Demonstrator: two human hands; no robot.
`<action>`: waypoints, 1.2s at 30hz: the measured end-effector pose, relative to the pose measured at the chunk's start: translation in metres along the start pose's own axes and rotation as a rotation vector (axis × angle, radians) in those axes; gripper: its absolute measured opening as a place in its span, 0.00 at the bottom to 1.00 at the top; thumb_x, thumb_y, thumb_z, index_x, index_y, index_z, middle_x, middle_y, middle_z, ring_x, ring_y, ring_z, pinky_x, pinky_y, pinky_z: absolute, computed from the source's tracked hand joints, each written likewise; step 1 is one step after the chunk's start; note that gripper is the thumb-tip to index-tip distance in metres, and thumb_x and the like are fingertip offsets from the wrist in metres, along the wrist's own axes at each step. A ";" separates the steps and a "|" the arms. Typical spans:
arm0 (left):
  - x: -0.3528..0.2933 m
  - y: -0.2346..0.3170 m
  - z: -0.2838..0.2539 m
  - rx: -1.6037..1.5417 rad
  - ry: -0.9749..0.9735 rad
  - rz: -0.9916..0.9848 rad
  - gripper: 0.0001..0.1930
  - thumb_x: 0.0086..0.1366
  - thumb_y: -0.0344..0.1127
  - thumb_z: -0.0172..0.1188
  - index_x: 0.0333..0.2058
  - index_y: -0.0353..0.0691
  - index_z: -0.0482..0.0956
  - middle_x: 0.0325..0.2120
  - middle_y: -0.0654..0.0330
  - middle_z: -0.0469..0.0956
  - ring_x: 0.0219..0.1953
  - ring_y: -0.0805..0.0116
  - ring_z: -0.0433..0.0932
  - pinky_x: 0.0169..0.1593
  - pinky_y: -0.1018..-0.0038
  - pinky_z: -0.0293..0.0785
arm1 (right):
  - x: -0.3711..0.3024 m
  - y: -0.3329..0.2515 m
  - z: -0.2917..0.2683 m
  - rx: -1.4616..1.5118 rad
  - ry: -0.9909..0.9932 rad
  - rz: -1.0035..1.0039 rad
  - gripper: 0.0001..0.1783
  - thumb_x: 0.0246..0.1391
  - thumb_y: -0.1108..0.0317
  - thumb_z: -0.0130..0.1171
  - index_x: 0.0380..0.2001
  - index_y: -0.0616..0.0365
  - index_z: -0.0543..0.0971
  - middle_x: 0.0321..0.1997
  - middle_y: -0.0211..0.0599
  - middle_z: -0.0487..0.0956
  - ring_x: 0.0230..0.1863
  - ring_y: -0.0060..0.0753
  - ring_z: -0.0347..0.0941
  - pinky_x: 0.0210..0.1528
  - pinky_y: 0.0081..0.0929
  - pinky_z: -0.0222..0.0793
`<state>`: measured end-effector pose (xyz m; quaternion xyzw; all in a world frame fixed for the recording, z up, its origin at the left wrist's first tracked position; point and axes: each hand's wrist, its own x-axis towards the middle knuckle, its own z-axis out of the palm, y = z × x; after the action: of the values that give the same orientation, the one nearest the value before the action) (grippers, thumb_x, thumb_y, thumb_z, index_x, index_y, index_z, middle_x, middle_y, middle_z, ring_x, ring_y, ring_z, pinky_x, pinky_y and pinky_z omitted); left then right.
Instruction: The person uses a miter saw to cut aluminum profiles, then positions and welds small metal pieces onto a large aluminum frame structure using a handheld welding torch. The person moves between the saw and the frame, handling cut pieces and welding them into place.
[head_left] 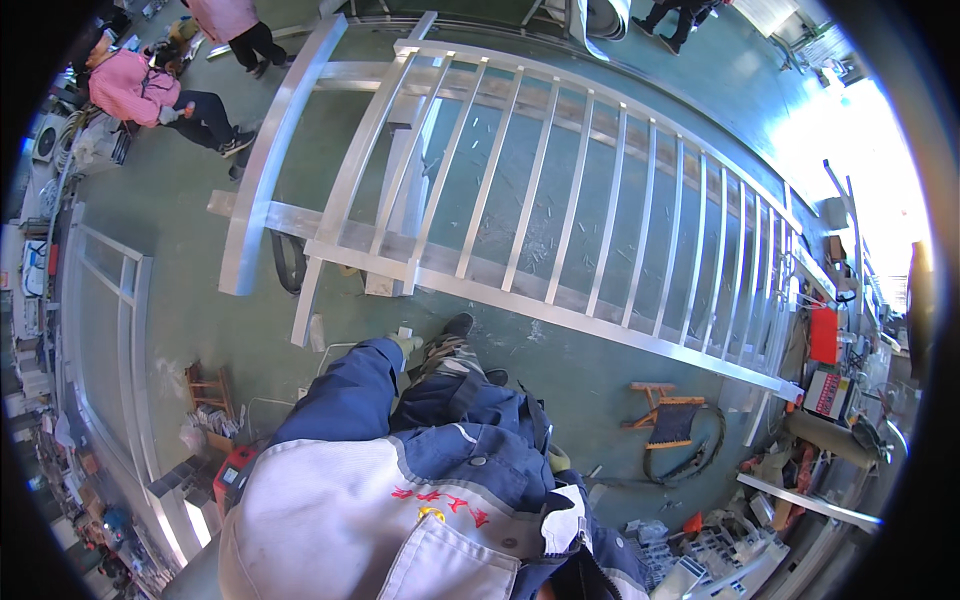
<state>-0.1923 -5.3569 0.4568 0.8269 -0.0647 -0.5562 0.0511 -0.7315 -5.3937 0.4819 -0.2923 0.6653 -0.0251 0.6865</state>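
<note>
A slatted metal frame (pixel 560 315) lies across beams (pixel 290 216) above a green workshop floor (pixel 540 365), ahead of a worker in a blue-and-grey jacket (pixel 330 510). The gloved left hand (pixel 409 346) is short of its near rail, the right hand (pixel 559 460) partly hidden beside the jacket; whether either is open or gripping cannot be told. A folding stool (pixel 672 424) stands at right.
</note>
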 end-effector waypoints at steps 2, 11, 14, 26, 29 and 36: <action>0.006 -0.010 0.008 -0.009 0.032 0.012 0.38 0.55 0.64 0.71 0.51 0.33 0.82 0.39 0.49 0.86 0.35 0.58 0.86 0.39 0.60 0.81 | 0.000 -0.032 0.030 -0.105 0.017 -0.037 0.28 0.59 0.64 0.69 0.58 0.69 0.77 0.54 0.45 0.83 0.51 0.37 0.81 0.54 0.33 0.77; 0.025 0.045 0.025 0.157 -0.010 0.114 0.35 0.55 0.62 0.70 0.45 0.33 0.85 0.40 0.48 0.86 0.40 0.55 0.85 0.46 0.62 0.81 | 0.002 -0.067 0.054 -0.065 -0.049 -0.156 0.31 0.54 0.66 0.73 0.59 0.67 0.78 0.55 0.41 0.84 0.53 0.33 0.79 0.56 0.30 0.75; 0.056 0.034 0.011 0.161 0.159 0.227 0.34 0.55 0.64 0.70 0.43 0.34 0.87 0.39 0.49 0.86 0.41 0.55 0.85 0.47 0.61 0.80 | 0.012 -0.068 0.066 -0.111 -0.016 -0.157 0.30 0.54 0.64 0.73 0.58 0.67 0.79 0.54 0.42 0.84 0.52 0.33 0.80 0.55 0.30 0.75; 0.034 0.044 -0.028 0.167 -0.133 0.094 0.44 0.54 0.64 0.66 0.58 0.29 0.78 0.58 0.37 0.77 0.61 0.45 0.76 0.64 0.61 0.72 | -0.003 -0.078 0.095 -0.096 0.037 -0.095 0.28 0.58 0.61 0.69 0.56 0.70 0.79 0.53 0.43 0.84 0.51 0.33 0.80 0.55 0.30 0.75; 0.049 0.042 -0.023 0.186 -0.105 0.088 0.43 0.54 0.63 0.66 0.57 0.29 0.78 0.58 0.37 0.77 0.61 0.45 0.77 0.64 0.62 0.71 | -0.003 -0.083 0.104 -0.049 0.055 -0.093 0.29 0.58 0.62 0.68 0.57 0.71 0.78 0.53 0.43 0.84 0.51 0.34 0.80 0.55 0.30 0.75; 0.041 0.055 -0.027 0.176 -0.122 0.129 0.43 0.52 0.64 0.69 0.56 0.31 0.80 0.55 0.37 0.79 0.58 0.45 0.79 0.63 0.61 0.73 | 0.003 -0.063 0.096 -0.026 0.066 -0.101 0.30 0.57 0.64 0.70 0.58 0.71 0.77 0.54 0.45 0.84 0.52 0.35 0.80 0.55 0.31 0.76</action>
<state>-0.1548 -5.4176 0.4379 0.7871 -0.1693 -0.5931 0.0101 -0.6194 -5.4119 0.5007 -0.3335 0.6723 -0.0607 0.6581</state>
